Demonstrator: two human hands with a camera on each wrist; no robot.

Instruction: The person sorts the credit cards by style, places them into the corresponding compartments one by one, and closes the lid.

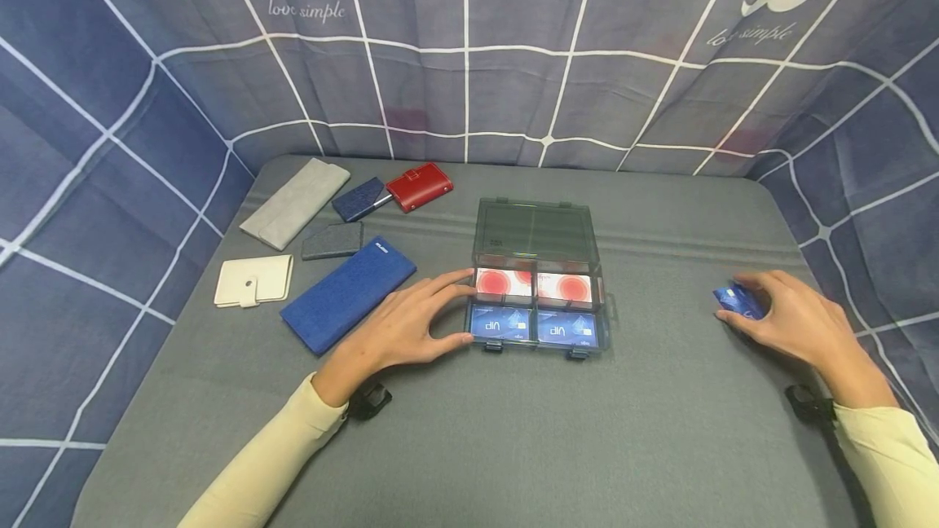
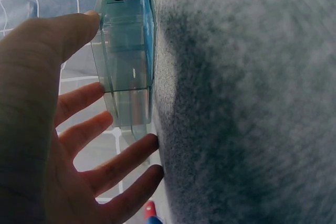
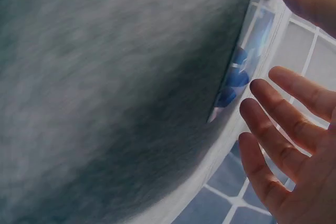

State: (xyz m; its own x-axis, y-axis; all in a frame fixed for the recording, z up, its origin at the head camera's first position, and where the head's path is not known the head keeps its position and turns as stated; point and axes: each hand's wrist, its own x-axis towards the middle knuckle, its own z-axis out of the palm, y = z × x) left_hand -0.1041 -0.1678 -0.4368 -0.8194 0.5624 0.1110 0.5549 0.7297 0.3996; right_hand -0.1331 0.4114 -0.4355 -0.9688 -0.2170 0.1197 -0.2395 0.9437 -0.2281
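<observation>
A translucent dark-green plastic box (image 1: 534,263) lies mid-table with its lid (image 1: 535,231) laid back. Its two far compartments hold red-and-white cards (image 1: 503,282); the two near ones hold blue VIP cards (image 1: 500,323). My left hand (image 1: 407,320) is at the box's left side, thumb and fingers spread; in the left wrist view the thumb tip touches the box wall (image 2: 123,66). Far to the right, my right hand (image 1: 803,323) arches over a blue card (image 1: 737,300). The right wrist view shows that card (image 3: 241,66) on the table, with the fingers extended and apart from it.
Left of the box lie a blue long wallet (image 1: 348,296), a cream snap card holder (image 1: 253,281), a grey wallet (image 1: 296,202), a dark grey card holder (image 1: 332,240), a navy card holder (image 1: 359,200) and a red card holder (image 1: 421,186). Checked curtains surround the grey table.
</observation>
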